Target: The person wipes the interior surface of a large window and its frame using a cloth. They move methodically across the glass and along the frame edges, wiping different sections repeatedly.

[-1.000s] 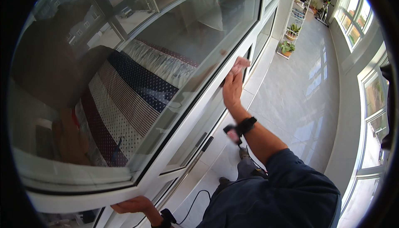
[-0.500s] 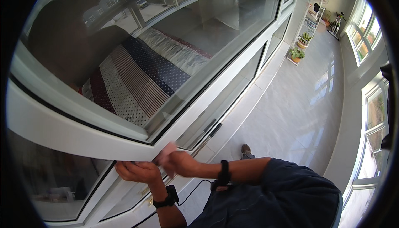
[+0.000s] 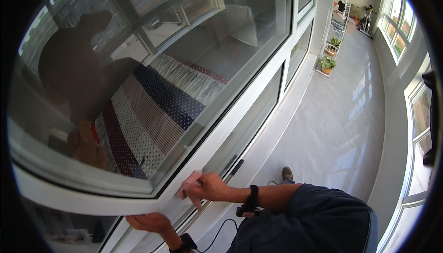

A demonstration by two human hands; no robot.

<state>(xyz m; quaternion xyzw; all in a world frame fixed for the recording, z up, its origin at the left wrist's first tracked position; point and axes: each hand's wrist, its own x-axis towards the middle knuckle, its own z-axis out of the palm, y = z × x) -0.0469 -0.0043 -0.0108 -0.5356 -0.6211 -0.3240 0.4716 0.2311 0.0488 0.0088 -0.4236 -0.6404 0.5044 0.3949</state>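
A crumpled pale pink cloth (image 3: 189,187) is bunched in my right hand (image 3: 215,187). My right hand presses it against the white window frame (image 3: 258,97), on the rail just right of the pane's lower corner. Lower and to the left, my left hand (image 3: 150,223) has its fingers curled at the frame's lower edge; the fingertips are partly hidden there. Dark bands with small boxes circle both wrists. The large glass pane (image 3: 184,114) fills the upper left, showing reflections and a patchwork bedspread (image 3: 147,100) behind it.
A dark handle (image 3: 237,166) sits on the lower window track. A black cable (image 3: 221,232) hangs near my left wrist. Grey tiled floor (image 3: 332,128) runs beside the wall to a plant stand (image 3: 328,52) and an exercise bike (image 3: 367,22). More windows (image 3: 417,114) line the right.
My right hand has moved up along the frame rail with the cloth, away from my left hand, which stays near the lower edge. The whole view has shifted slightly.
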